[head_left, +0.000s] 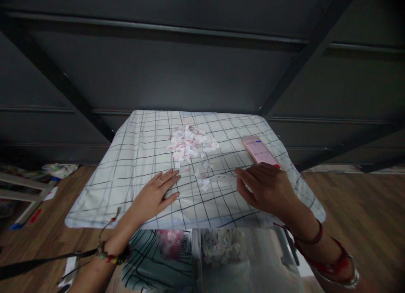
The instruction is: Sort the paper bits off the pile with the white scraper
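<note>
My left hand [161, 189] lies flat on the checked tablecloth [126, 170], fingers stretched out and holding nothing. Across from it, my right hand [264, 187] is closed in a pinch on a thin, pale, see-through strip [223, 177], blurred, its kind unclear. The strip's far end points at a few loose white paper scraps [204, 181] between my hands. Beyond them spreads a heap of small white and pinkish paper pieces [190, 143]. A phone [257, 149] showing a timer lies just past my right hand, which partly covers its near end.
Below the table's near edge stands a clear plastic box [262, 263] with many paper bits [221, 246] inside. Left of it, a pink bundle [172, 242] rests on dark green patterned cloth [148, 259]. A grey panelled wall [190, 69] rises behind the table.
</note>
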Demonstrator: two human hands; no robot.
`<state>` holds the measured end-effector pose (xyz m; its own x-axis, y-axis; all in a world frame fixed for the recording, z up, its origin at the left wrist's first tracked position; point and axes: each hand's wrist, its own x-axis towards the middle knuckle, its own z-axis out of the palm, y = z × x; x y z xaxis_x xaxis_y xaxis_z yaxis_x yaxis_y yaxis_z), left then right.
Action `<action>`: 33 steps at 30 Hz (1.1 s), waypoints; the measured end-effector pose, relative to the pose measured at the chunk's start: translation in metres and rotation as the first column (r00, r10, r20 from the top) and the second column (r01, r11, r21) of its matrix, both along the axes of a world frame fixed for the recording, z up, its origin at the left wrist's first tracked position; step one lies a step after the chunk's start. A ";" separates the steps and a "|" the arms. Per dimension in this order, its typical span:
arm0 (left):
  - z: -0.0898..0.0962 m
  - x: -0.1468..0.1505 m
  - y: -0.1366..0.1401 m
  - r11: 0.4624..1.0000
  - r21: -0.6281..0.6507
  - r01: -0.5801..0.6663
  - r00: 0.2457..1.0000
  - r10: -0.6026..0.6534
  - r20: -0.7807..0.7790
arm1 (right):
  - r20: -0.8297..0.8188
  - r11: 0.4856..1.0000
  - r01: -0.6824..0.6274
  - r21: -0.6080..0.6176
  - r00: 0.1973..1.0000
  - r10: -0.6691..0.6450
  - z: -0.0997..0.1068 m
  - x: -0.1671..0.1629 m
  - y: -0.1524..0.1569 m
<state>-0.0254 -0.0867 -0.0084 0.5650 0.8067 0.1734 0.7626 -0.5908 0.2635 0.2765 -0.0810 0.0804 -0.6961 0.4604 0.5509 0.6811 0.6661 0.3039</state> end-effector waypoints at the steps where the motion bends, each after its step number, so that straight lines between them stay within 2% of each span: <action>1: 0.000 0.000 0.000 1.000 0.005 -0.001 1.000 0.001 -0.003 | 0.002 1.000 0.008 0.000 1.000 -0.008 -0.001 0.000 0.001; 6: -0.001 0.001 -0.001 1.000 0.026 -0.010 1.000 0.010 -0.009 | -0.005 0.997 0.052 0.056 0.999 -0.051 -0.007 -0.001 0.008; 15: -0.002 0.001 0.000 1.000 0.015 -0.013 1.000 0.013 0.001 | -0.013 0.996 0.066 0.058 0.998 -0.066 -0.010 0.001 0.015; 23: -0.005 0.000 0.001 1.000 0.022 -0.015 0.999 0.015 0.035 | 0.013 0.996 0.086 0.005 0.996 -0.086 -0.006 0.007 0.000; 29: -0.004 0.000 0.001 1.000 0.015 -0.017 1.000 0.017 0.024 | 0.019 0.993 0.113 0.044 0.993 -0.114 -0.004 0.010 -0.001; 33: -0.004 0.001 0.001 1.000 0.009 -0.023 0.999 0.023 0.036 | 0.035 0.994 0.111 0.017 0.993 -0.111 -0.003 0.012 -0.005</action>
<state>-0.0247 -0.0858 -0.0122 0.5398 0.8175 0.2009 0.7662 -0.5760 0.2849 0.2887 -0.0857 0.0774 -0.6607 0.5276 0.5340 0.7390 0.5822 0.3391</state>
